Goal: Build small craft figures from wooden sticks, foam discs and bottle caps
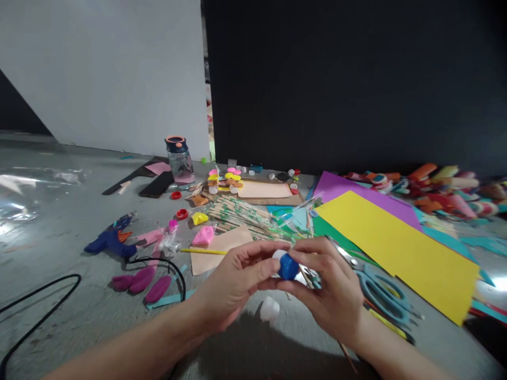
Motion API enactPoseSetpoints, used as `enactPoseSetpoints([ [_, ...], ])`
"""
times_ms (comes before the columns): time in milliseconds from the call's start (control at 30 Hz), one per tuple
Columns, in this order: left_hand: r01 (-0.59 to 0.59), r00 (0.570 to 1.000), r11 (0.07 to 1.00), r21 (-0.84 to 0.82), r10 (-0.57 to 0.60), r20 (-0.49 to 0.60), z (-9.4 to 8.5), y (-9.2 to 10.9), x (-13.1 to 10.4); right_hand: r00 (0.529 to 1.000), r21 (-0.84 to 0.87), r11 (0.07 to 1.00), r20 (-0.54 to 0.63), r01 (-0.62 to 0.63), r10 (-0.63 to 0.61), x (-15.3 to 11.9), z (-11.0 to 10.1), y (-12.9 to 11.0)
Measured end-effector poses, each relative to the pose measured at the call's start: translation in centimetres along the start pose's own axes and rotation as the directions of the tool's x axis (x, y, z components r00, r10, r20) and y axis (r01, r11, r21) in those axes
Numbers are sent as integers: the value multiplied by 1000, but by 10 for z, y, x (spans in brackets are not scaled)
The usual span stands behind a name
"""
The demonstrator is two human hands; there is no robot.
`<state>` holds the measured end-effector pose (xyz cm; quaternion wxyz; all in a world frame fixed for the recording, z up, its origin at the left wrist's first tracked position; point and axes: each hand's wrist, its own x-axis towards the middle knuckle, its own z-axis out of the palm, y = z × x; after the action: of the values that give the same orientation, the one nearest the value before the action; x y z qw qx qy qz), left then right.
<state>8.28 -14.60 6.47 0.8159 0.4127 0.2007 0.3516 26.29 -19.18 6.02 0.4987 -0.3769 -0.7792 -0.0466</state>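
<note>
My left hand (245,274) and my right hand (325,279) meet in front of me, above the work surface. Between their fingertips is a small blue-and-white round piece (289,267); the blue part looks like modelling clay, and the white part sits on its left. Both hands are closed on it, the left thumb pressing from the left and the right fingers from the right. Just below my hands a white translucent lump (270,309) rests on the surface. Scissors (384,295) with blue-grey handles lie beside my right hand.
Wooden sticks (241,214), pink clay (203,235) and yellow clay (200,218) lie beyond my hands. A yellow sheet (400,253) overlaps a purple sheet (364,198) at right. A water bottle (180,161) stands behind a black phone (156,184). A black cable (43,295) loops at left.
</note>
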Motion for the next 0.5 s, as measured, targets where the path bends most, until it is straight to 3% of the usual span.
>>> enactPoseSetpoints([
  [133, 7, 1000, 999, 38, -6, -18, -11, -2, 10, 989, -19, 995, 107, -95, 97, 0, 9, 8],
  [233, -60, 998, 975, 215, 65, -15, -22, -6, 17, 963, -5, 984, 201, -181, 178, 2, 8, 12],
  [367, -150, 972, 795, 587, 228, -60, -45, -16, 30, 946, 11, 955, 141, -296, 292, 14, -13, 11],
  [500, -98, 976, 598, 796, 215, -41, -66, -32, 37, 912, 154, 902, 143, -404, 384, 27, -53, -9],
])
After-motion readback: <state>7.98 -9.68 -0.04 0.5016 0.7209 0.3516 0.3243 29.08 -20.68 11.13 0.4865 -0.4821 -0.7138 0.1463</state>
